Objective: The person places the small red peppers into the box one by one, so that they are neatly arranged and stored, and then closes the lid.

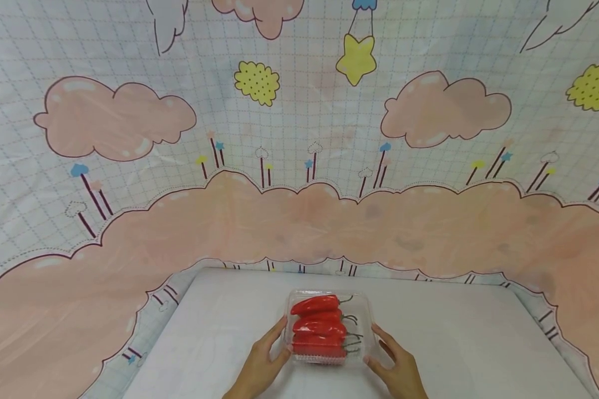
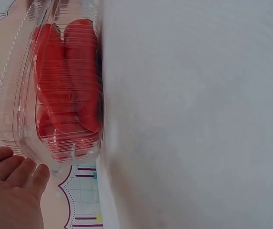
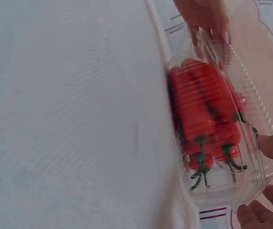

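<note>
A clear plastic clamshell box [image 1: 329, 357] rests on the white table, with several red chili peppers [image 1: 319, 328] lying side by side inside. Their green stems point right in the head view. My left hand [image 1: 262, 360] holds the box's left end, its fingers at the side and its thumb near the front corner. At the opposite end, my right hand [image 1: 398, 363] holds the box in the same way. In the left wrist view, fingertips of the left hand [image 2: 15, 186] meet the ribbed end wall. The right wrist view has the right hand [image 3: 269, 191] at the stem end.
The white tabletop [image 1: 459, 332] spreads out around the box. Behind it and along its sides hangs a patterned cloth [image 1: 299, 227] with pink clouds, stars and a grid.
</note>
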`<state>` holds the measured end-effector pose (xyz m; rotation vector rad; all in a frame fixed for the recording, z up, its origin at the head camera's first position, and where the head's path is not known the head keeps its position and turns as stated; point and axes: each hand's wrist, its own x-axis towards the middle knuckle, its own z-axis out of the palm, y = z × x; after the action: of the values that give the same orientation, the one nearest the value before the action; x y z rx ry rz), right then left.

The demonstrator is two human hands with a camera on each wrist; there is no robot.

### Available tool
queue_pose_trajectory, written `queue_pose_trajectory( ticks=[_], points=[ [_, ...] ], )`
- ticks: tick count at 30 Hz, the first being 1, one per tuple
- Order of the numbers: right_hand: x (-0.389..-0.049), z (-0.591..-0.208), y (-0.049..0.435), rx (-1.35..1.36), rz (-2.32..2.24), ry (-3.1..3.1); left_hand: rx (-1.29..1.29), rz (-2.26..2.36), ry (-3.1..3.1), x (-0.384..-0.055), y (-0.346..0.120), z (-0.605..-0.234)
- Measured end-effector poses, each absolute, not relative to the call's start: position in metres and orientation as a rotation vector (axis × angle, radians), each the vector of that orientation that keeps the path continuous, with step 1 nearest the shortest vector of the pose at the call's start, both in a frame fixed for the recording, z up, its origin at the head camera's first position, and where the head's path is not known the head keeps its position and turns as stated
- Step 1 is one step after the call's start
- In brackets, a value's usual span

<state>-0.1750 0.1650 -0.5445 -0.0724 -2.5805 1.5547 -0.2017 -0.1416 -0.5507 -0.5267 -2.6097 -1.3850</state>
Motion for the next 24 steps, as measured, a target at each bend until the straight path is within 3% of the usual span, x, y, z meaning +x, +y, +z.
queue_pose_trajectory(
  ticks=[14,24],
  points=[
    [-0.176,-0.559,0.171,0.245,1.467,-2.318,-0.545,-1.505,-2.539,-0.203,-0.144,-0.558],
    [-0.175,-0.556,0.174,-0.044,1.594,-2.543,-0.433,-1.587,-2.604,-0.201,-0.150,-0.562]
  ],
)
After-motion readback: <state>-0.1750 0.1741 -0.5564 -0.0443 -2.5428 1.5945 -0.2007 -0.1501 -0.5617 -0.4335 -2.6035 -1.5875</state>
